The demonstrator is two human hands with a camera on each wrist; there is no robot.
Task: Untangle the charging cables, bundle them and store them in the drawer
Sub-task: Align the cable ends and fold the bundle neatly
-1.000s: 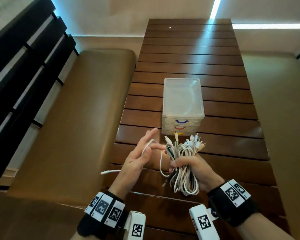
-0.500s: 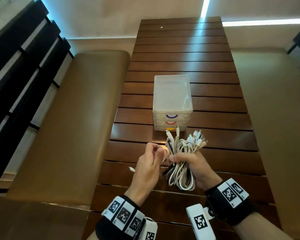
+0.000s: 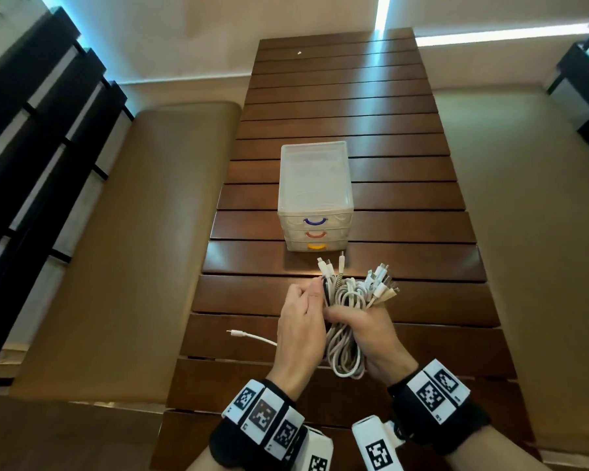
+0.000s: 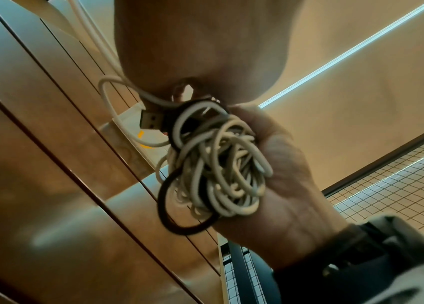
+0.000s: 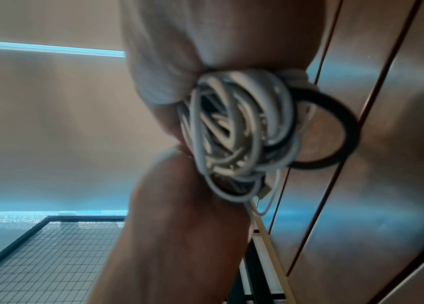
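A thick bundle of looped white charging cables (image 3: 349, 300) with one black loop (image 4: 179, 224) is gripped in my right hand (image 3: 334, 314) above the table's near end, plugs fanning out at the top. My left hand (image 3: 312, 294) is pressed against the bundle's left side, fingers curled, pinching a white cable. That cable's free end (image 3: 249, 335) trails left over the table. The right wrist view shows the bundle's coils (image 5: 234, 127) hanging below my fist. A small clear drawer unit (image 3: 315, 185) stands just beyond, with all three drawers closed.
The slatted dark wooden table (image 3: 405, 266) stretches away from me. Tan padded benches run along the left (image 3: 116, 232) and the right (image 3: 524, 232). A black slatted frame (image 3: 31, 147) stands at far left.
My left hand has moved right from an open reach to a curled pinch against the bundle, drawing the white cable in. My right hand has kept its grip.
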